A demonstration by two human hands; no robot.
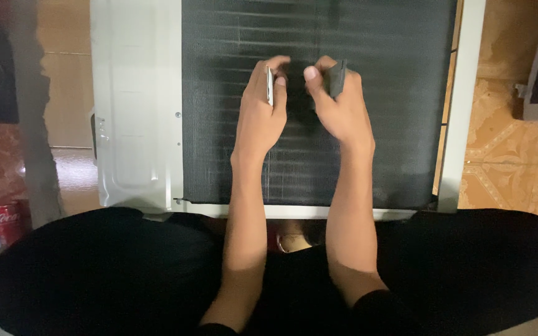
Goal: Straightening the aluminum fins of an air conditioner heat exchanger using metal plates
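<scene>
Red shows first at the far left, where a drink can (8, 223) stands on the floor beside a grey upright post (32, 112), well apart from both hands. Next comes the white sheet-metal casing (135, 106) of an air-conditioner unit lying flat on the tiled floor (518, 155), with small screws along its edge. Set into that casing is the dark finned coil (219, 155), a broad panel of fine horizontal ribs that fills the middle of the view. The left hand (261, 115) rests over the coil near its upper centre, its fingers (273, 67) curled shut around a thin, flat, light-coloured metal piece (269, 85) held on edge between thumb and forefinger; what kind of tool it is cannot be told. Just beside it, almost touching, the right hand (342, 109) hovers over the same patch of fins, its fingers closed on a small dark grey block-shaped object (336, 78), the thumb pressed against the near face. Both forearms run down toward the person's lap, where black clothing (94, 274) covers the knees on each side. Right of the coil a white frame strip (465, 106) bounds the unit, and past it lie patterned orange floor tiles.
</scene>
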